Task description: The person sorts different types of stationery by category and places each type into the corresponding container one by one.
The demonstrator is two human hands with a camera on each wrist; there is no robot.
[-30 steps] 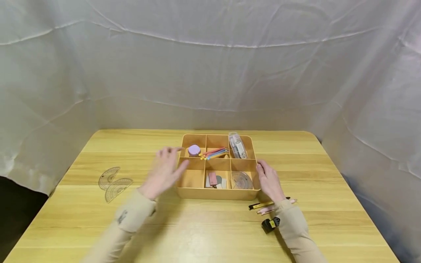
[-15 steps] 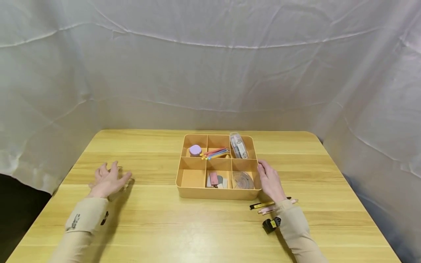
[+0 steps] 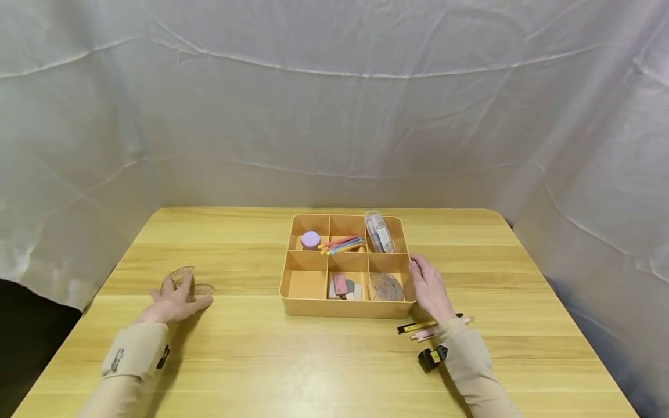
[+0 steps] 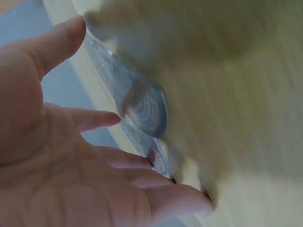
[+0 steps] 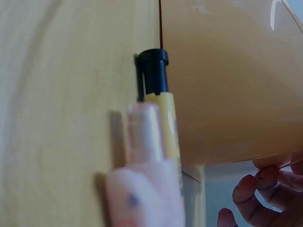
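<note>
Two clear half-round protractors lie overlapping on the table's left side; the rear one (image 3: pixel 182 271) and the front one (image 3: pixel 205 288) are partly covered by my left hand (image 3: pixel 169 305). In the left wrist view its fingers are spread and fairly straight, with fingertips at the protractors (image 4: pixel 142 104). My right hand (image 3: pixel 431 290) grips the right rim of an orange six-compartment organizer box (image 3: pixel 345 308). The right wrist view shows its curled fingers (image 5: pixel 246 187) at the box's edge.
The box holds a purple round item (image 3: pixel 310 240), colored sticks (image 3: pixel 342 244), a clear case (image 3: pixel 380 232), erasers (image 3: pixel 340 284) and a round clear protractor (image 3: pixel 385 287). Under my right wrist lie a yellow-black pen (image 3: pixel 415 327), a pink pen (image 3: pixel 423 335) and a small black object (image 3: pixel 428 361).
My left hand has moved from beside the box's left edge out to the protractors and lowered onto them. The right hand keeps its grip on the box rim.
</note>
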